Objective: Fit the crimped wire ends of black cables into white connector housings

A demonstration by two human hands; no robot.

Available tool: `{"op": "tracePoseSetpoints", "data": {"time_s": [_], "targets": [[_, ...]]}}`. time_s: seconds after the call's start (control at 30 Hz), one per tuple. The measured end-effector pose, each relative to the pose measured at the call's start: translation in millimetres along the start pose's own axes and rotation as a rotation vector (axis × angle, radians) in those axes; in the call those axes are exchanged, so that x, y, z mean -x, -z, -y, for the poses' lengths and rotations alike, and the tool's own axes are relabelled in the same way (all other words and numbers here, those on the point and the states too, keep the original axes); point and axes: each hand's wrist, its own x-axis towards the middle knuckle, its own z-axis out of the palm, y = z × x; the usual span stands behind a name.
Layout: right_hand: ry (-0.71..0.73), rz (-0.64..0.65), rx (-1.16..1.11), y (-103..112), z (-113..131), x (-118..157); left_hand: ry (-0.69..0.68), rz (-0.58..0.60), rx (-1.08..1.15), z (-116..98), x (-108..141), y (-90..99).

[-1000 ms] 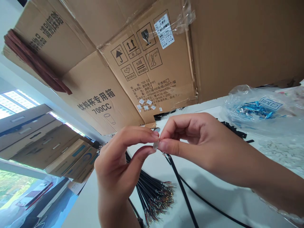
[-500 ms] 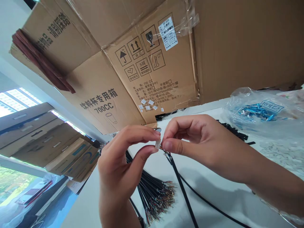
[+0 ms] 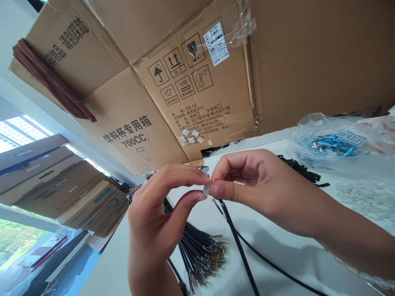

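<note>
"what's on the left of your feed?"

"from my remote seat i see stacked cartons (image 3: 61, 185), then the left hand (image 3: 160, 205), its grip pinched on a small whitish connector (image 3: 206, 189) raised above the tabletop (image 3: 105, 267)."

"and past that?"

"a bundle of black cables (image 3: 200, 248) fans out with bare wire ends. next i get the right hand (image 3: 253, 176), just beside the connector, its grip pinched at the top of a single black cable (image 3: 236, 242); the fingers mostly hide its wires from me."

"far right?"

"short black pieces (image 3: 300, 170), then a clear bag (image 3: 333, 144) showing blue bits, and small pale pieces (image 3: 364, 201) nearer me."
</note>
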Motion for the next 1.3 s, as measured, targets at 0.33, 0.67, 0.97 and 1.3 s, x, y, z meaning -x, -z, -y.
{"op": "tracePoseSetpoints", "data": {"time_s": [0.33,0.67,0.97,1.3], "targets": [[-0.006,0.003,-0.127,1.2,-2.7,-0.2,-0.003,-0.023,-0.023,-2.6,-2.5,-3.9],[0.021,0.043,-0.176,1.8,-3.3,0.8,-0.006,-0.076,-0.011,-0.3,0.8,-1.9],[0.003,0.019,-0.159,-2.3,-0.2,2.2,0.024,-0.123,-0.071,-0.8,0.6,-1.6],[0.056,0.016,-0.107,-5.2,-4.0,6.3,0.016,-0.099,-0.021,0.1,0.5,-1.5]]}}
